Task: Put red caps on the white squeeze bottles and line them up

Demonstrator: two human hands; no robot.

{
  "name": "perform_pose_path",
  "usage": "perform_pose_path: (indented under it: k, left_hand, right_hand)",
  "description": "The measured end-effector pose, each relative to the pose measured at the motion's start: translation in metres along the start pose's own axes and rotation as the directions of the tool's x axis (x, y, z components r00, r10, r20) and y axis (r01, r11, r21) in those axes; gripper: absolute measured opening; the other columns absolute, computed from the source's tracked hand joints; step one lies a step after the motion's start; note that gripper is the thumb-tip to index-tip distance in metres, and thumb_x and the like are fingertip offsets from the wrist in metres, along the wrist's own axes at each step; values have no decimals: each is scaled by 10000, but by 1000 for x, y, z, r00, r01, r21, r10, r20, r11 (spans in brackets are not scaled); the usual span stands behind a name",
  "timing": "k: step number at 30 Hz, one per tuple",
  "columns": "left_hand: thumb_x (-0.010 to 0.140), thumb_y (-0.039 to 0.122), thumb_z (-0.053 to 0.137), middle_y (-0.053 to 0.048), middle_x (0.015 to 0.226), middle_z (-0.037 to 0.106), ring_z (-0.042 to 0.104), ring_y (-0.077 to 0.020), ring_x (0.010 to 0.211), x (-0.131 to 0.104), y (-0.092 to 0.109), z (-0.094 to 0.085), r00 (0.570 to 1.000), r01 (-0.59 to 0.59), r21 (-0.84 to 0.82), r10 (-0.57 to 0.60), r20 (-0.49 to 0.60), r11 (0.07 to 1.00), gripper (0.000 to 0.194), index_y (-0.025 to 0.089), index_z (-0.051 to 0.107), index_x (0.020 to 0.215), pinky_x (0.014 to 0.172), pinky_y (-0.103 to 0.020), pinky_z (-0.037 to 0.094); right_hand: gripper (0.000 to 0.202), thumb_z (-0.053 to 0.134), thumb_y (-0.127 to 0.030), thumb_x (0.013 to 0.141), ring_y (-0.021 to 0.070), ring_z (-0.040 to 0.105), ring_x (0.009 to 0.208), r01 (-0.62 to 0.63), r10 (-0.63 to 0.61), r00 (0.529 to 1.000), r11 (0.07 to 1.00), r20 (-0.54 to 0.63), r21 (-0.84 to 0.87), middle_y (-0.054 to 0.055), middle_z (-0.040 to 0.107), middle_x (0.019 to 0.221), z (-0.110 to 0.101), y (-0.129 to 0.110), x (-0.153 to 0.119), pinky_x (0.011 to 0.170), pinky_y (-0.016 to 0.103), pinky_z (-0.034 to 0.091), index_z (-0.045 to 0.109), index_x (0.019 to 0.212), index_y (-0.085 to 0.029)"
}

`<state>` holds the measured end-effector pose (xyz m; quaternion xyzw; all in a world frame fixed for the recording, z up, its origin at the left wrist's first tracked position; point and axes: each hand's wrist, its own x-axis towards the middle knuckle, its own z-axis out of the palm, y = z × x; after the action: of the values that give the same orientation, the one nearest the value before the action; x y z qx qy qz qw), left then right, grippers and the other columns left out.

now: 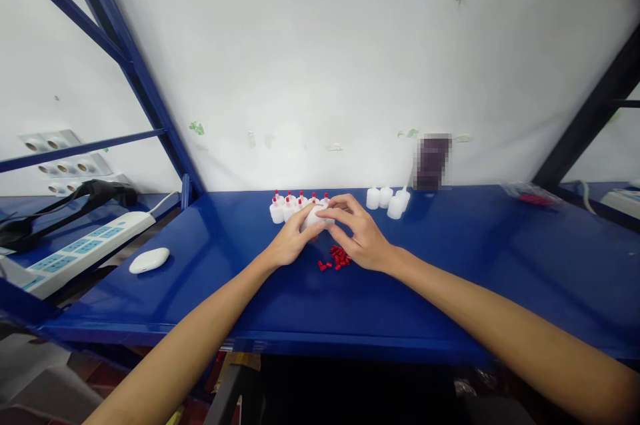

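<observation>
Between both hands, a small white plastic bottle [313, 217] is held just above the blue table. My left hand [293, 239] is closed around its left side. My right hand [361, 235] has its thumb and fingers closed on the right side, covering part of the bottle. Right behind the hands, white bottles with red tip caps [277, 213] stand upright in a cluster, partly hidden by the fingers. Loose red caps [341, 257] lie in a small pile below my right hand. Farther right, several white bottles without red caps [395, 207] stand near the wall.
A blue table [450, 291] runs along a white wall. On its left lies a white oval case [149, 260], with a power strip [90, 245] and a black strap [75, 201] beyond. A dark pixelated object [432, 162] leans on the wall; a clear bag with red pieces [537, 199] lies right.
</observation>
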<state>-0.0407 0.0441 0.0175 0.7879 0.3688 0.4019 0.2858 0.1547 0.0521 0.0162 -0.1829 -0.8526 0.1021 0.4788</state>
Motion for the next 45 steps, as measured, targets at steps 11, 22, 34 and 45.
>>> perform_pose_path:
  k: [11, 22, 34, 45]
  left_hand:
    - [943, 572, 421, 22, 614, 462, 422, -108, 580, 6, -2, -3, 993, 32, -9, -33, -111, 999, 477, 149, 537, 755, 567, -248, 358]
    - [1005, 436, 296, 20, 646, 555, 502, -133, 573, -3, -12, -11, 993, -36, 317, 71, -99, 948, 403, 158, 575, 1088, 634, -266, 400]
    - [991, 357, 279, 8, 644, 569, 543, -150, 611, -4, -11, -12, 992, -46, 339, 81, -91, 940, 349, 163, 568, 993, 631, -265, 401]
    - [994, 351, 286, 18, 610, 555, 525, -138, 581, -3, -9, -13, 994, -63, 371, 89, -55, 927, 358, 158, 580, 929, 623, -255, 381]
  right_hand:
    - [378, 614, -238, 815, 186, 584, 835, 9, -4, 995, 999, -102, 48, 57, 601, 1016, -3, -4, -4, 713, 345, 515, 606, 1193, -236]
    - [264, 635, -443, 861, 206, 518, 816, 136, 86, 864, 909, 496, -393, 58, 608, 826, 1, -23, -3, 749, 379, 329, 727, 843, -196]
    - [176, 579, -245, 888, 105, 466, 578, -71, 210, 894, 939, 397, -336, -28, 587, 607, 6, -10, -4, 788, 358, 301, 676, 761, -173]
    - [149, 605, -270, 868, 158, 571, 729, 17, 158, 817, 955, 555, -296, 24, 636, 811, -12, -11, 0, 708, 294, 393, 730, 924, -209]
